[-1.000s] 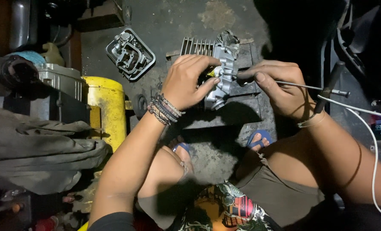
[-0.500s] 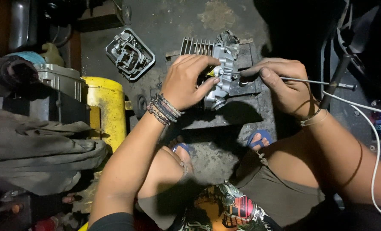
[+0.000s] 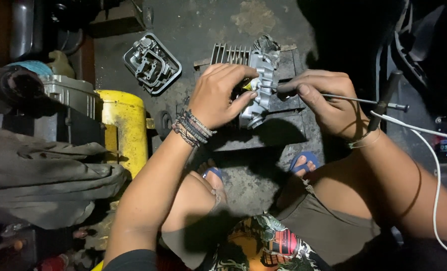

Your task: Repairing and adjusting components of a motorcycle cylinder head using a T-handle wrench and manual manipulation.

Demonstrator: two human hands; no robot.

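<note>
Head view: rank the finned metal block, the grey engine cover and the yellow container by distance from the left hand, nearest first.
1. Finned metal block: just above the left hand, behind the grey engine part it grips.
2. Grey engine cover: on the floor, up and to the left of the hand.
3. Yellow container: farther left, beyond the beaded wristbands.

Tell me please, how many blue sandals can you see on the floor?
2: one blue sandal under the left knee and one blue sandal below the right hand. Both are partly hidden by the legs.
</note>
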